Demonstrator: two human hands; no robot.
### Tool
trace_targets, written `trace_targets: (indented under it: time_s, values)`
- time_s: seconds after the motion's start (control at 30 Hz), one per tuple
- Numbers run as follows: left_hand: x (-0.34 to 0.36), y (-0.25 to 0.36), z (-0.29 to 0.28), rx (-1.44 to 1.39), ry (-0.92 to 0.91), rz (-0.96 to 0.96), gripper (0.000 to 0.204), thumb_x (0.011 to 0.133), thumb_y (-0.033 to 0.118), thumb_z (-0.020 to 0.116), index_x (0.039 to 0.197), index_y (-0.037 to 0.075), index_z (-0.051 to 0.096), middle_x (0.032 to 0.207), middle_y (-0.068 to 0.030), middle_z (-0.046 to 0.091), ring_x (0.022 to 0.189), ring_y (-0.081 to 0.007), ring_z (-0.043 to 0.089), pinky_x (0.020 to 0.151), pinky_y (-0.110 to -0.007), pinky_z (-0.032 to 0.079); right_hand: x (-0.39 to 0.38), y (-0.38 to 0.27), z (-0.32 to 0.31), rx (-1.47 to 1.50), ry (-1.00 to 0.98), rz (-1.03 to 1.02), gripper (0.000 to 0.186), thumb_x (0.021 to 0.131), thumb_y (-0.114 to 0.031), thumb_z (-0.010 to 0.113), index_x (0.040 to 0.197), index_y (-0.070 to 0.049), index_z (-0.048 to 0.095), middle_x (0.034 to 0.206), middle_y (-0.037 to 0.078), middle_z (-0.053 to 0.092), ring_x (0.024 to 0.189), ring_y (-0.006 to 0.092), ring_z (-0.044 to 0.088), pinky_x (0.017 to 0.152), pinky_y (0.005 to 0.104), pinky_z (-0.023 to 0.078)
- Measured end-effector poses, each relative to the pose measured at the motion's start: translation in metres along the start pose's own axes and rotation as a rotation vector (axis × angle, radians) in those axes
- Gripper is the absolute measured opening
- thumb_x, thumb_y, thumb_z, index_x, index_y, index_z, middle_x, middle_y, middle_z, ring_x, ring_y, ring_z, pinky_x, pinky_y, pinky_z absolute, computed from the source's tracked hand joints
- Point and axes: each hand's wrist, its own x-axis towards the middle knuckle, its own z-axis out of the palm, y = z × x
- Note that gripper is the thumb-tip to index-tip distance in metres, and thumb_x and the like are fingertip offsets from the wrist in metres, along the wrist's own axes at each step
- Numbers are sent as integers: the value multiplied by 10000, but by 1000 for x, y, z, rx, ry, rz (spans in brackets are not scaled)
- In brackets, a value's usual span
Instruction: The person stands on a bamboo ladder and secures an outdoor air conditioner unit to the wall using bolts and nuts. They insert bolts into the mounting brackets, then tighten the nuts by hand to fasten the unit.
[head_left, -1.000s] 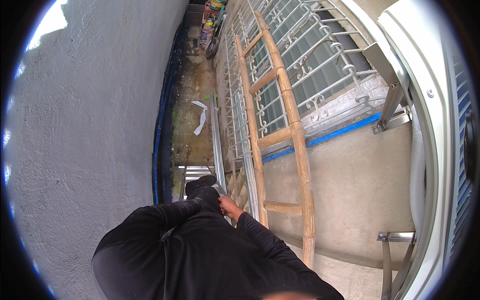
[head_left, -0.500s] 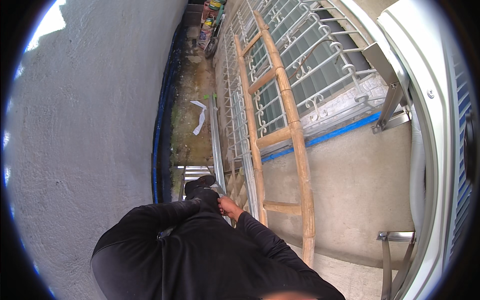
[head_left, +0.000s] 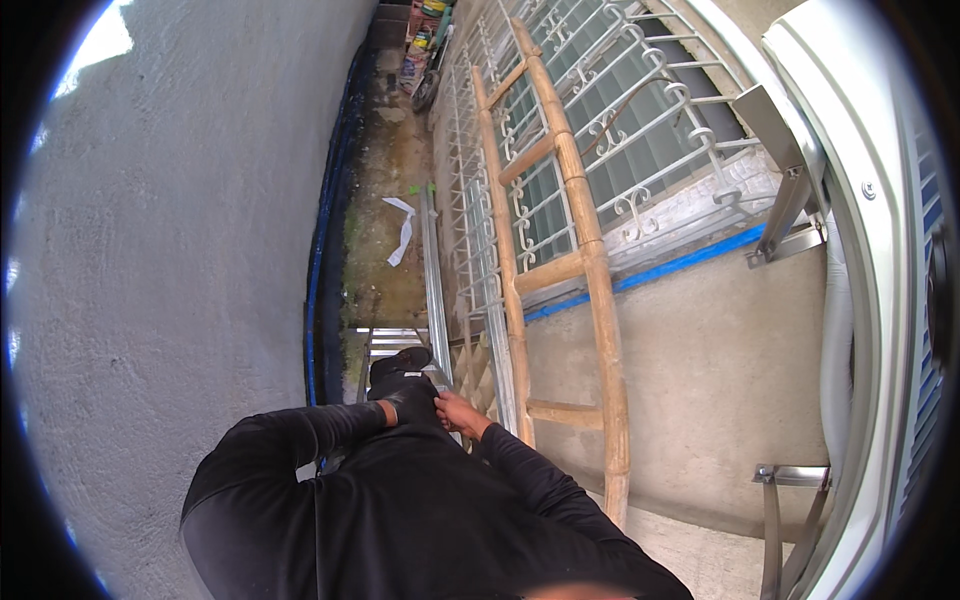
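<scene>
I look down over my dark clothing to my shoe [head_left: 410,356] on an aluminium ladder [head_left: 390,331]. My right hand [head_left: 456,413] is by my knee, fingers curled together at a pale metallic edge; what they grip is too small to make out. My left hand [head_left: 398,408], dark and seemingly gloved, rests against my dark-clad leg, with bare skin showing at the wrist; its fingers are indistinct. A bamboo ladder [head_left: 590,270] leans just right of my right hand, beside long metal channels [head_left: 433,270].
A grey rendered wall [head_left: 170,250] rises at left. At right are a white window grille [head_left: 635,120], blue strip [head_left: 670,260], white outdoor unit [head_left: 880,150] and steel bracket [head_left: 800,475]. Below, the narrow passage [head_left: 385,290] holds a white scrap [head_left: 400,235] and cluttered items [head_left: 420,50].
My left forearm has shifted slightly, uncovering skin at the wrist and opening a gap by my body. My right hand stays in nearly the same spot.
</scene>
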Motion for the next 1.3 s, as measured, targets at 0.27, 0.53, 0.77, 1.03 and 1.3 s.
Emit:
trace_targets:
  time_s: [0.27, 0.53, 0.77, 1.03, 1.3]
  values:
    - [13, -33, 31, -18, -82, 92, 401, 801, 431, 741, 1058, 129, 800, 1032, -150, 763, 979, -293, 734, 878, -394, 553, -18, -6, 3, -223, 0, -43, 254, 1092, -276, 492, 1309, -164, 562, 747, -26, 464, 588, 95, 415, 488, 275, 352]
    - [-49, -76, 17, -22, -294, 536, 394, 957, 242, 586, 1301, 54, 626, 1263, -165, 676, 1152, -287, 664, 994, -392, 496, -21, -5, 4, -263, 8, -82, 316, 1089, -306, 511, 1362, -153, 553, 770, -19, 492, 600, 95, 430, 489, 282, 349]
    - [-97, -58, -15, -593, -281, 287, 279, 1010, 99, 465, 1223, 8, 621, 1183, -133, 683, 1102, -260, 678, 993, -360, 518, -16, 10, -15, -249, 136, -27, 353, 1074, -330, 547, 1381, -161, 587, 760, -24, 494, 607, 94, 437, 475, 287, 347]
    - [-32, -37, -67, -1621, 430, -382, 197, 1046, 84, 415, 1093, 53, 604, 989, -59, 625, 866, -158, 644, 853, -405, 591, -24, 14, -8, -360, 312, -376, 350, 1062, -313, 565, 1351, -120, 600, 721, -3, 529, 588, 107, 487, 487, 274, 375]
    - [131, 76, -46, -1788, 161, -112, 192, 1053, 57, 438, 1200, 22, 556, 1086, -106, 634, 1017, -250, 679, 947, -441, 572, -113, -69, -43, 410, 266, -640, 175, 1093, -240, 499, 1182, -122, 594, 730, -11, 503, 618, 112, 495, 543, 271, 406]
